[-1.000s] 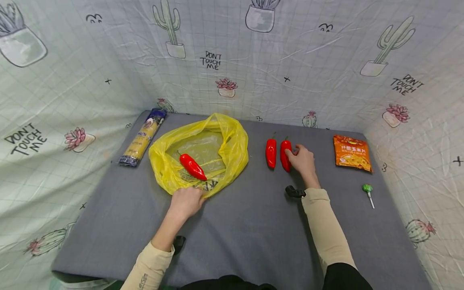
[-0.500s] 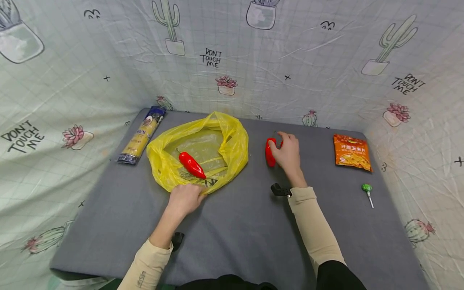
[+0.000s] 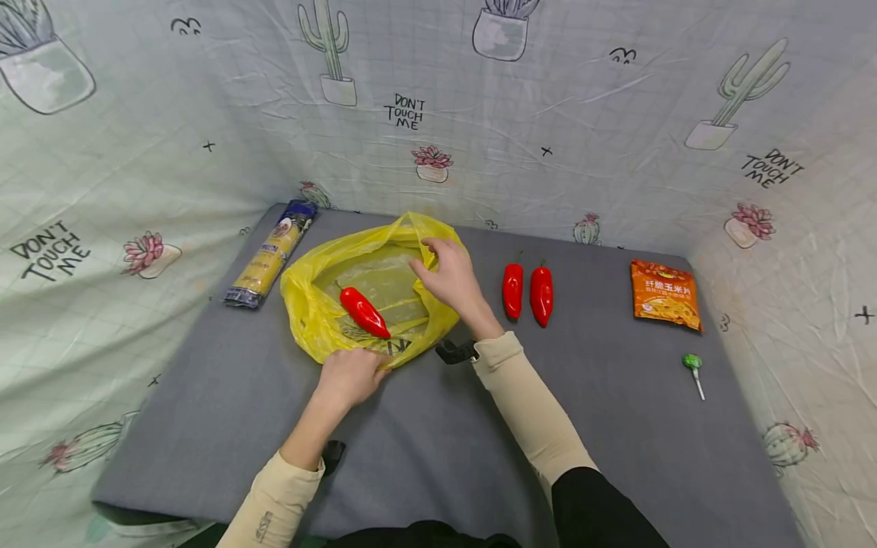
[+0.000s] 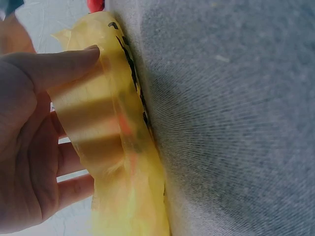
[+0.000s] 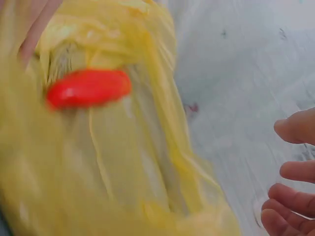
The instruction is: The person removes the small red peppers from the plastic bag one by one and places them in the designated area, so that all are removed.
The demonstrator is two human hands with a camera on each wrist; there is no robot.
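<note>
- Left hand [image 3: 351,378] is pinching the yellow bag [image 3: 299,301] at near rim, red pepper [image 3: 365,312] lying inside!
- Right hand [image 3: 448,275] is hovering empty, fingers loose, at the bag's right.
- Probably holding it open; reaching in would call for clearing the rim.

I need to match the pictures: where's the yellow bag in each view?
Head: the yellow bag sits left of centre, its mouth open, on the grey table.
Left wrist: yellow bag as an upright strip left of centre, top to bottom.
Right wrist: yellow bag fills much of the left and centre.
Shared landmark: the left hand, pinching the rim; in right wrist, apparently just a blurred part at top left.
</note>
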